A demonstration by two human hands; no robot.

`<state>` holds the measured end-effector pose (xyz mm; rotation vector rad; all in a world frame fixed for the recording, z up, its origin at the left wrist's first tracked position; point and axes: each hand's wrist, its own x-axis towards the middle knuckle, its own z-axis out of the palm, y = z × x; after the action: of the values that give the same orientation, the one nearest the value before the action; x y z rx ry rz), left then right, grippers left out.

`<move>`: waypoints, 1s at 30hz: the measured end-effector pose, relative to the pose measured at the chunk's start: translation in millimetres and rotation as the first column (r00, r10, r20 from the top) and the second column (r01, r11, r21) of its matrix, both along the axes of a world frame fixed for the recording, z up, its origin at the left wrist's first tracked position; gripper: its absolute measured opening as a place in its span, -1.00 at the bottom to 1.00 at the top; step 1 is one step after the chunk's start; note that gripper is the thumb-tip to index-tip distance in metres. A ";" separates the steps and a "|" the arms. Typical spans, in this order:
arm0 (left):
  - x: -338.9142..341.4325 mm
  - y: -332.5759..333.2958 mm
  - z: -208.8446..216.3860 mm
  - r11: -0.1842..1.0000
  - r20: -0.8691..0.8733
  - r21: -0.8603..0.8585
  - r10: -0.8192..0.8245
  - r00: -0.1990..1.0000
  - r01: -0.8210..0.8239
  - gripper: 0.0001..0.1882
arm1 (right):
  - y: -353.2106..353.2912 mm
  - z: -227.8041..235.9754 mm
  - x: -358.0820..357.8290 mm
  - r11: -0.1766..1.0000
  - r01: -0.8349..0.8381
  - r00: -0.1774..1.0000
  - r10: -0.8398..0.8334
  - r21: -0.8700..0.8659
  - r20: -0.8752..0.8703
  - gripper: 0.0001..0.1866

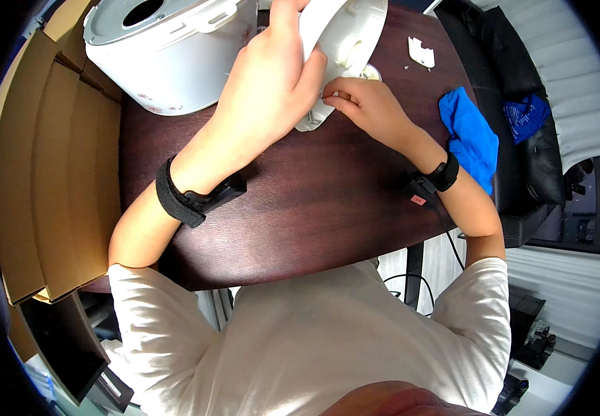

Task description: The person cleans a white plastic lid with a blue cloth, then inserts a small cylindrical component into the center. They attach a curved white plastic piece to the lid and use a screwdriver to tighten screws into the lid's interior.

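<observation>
A white curved plastic cover (364, 26), which looks like an appliance lid, stands tilted at the top middle with its hollow inner side toward the right. My left hand (272, 80) is closed around its left edge and holds it up. At the cover's lower inner side my right hand (369, 105) has its thumb and fingers pinched together; whatever may be between them is too small to make out. To the left of my left hand is a white rice cooker body (175, 73) with a grey top and a round dark opening.
Open cardboard flaps (71, 173) border the table's left side. On the dark wooden table (300, 201), a broken-edged white plastic piece (421, 53) lies at the far right, with tiny bits nearby. A blue cloth (470, 135) hangs over the right edge. Beyond stands a black sofa (522, 62).
</observation>
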<state>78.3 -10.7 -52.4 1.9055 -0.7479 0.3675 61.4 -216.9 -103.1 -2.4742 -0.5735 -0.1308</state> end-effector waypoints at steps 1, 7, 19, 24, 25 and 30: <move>0.0 -0.4 0.0 1.000 0.006 -0.002 0.001 1.000 -0.001 -0.62 | -0.5 -1.1 -0.1 1.000 0.015 1.000 -0.015 -0.022 -0.022 -0.81; -1.7 0.2 2.1 1.000 -0.004 0.012 0.007 1.000 -0.007 -0.62 | 1.5 -5.4 1.0 0.998 0.067 0.998 -0.067 0.009 -0.016 -0.80; -2.0 -1.7 -0.3 1.000 0.036 -0.007 0.007 0.999 -0.007 -0.61 | 5.1 -21.6 -2.5 0.830 0.345 0.834 -0.058 0.438 -0.548 -0.72; -3.6 -1.4 1.1 1.000 -0.046 0.006 0.006 0.999 -0.006 -0.60 | 9.7 -21.0 -8.5 0.466 0.645 0.567 0.241 0.606 -0.788 -0.76; -3.9 -1.5 1.0 1.000 -0.027 0.011 0.007 1.000 -0.006 -0.60 | 10.7 -20.9 -9.5 0.428 0.676 0.543 0.260 0.599 -0.799 -0.77; -4.5 -2.9 -0.1 1.000 0.063 -0.002 -0.005 0.998 0.005 -0.61 | 15.3 -20.4 -14.2 0.625 0.538 0.709 0.027 0.566 -0.705 -0.74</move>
<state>73.8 -13.6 -52.4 1.8973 -0.7939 0.4264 47.1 -201.6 -123.5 -1.5736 0.1940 0.3381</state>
